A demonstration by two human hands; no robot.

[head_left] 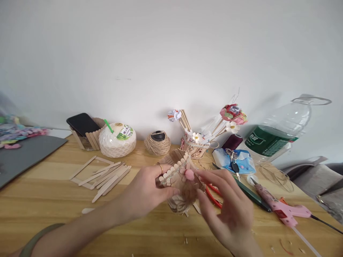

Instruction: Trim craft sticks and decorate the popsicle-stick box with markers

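Small wooden-stick craft, held tilted

The craft piece (175,175) leans above the table (150,228), in the left hand (146,189). Its rounded stick ends form a scalloped edge — slanting from eight towards one o'clock. A fuzzy pink ball (189,174) sits at two o'clock; the underside, towards six, looks pale and blurred.

Gold-toned finger ring (161,168); olive-green band (40,237) near one elbow.

Setting: craft work spot, home or workshop unclear — wooden table (53,207) against plain wall (160,53); glue gun (284,210), twine (157,143), wooden sticks (112,178) present.
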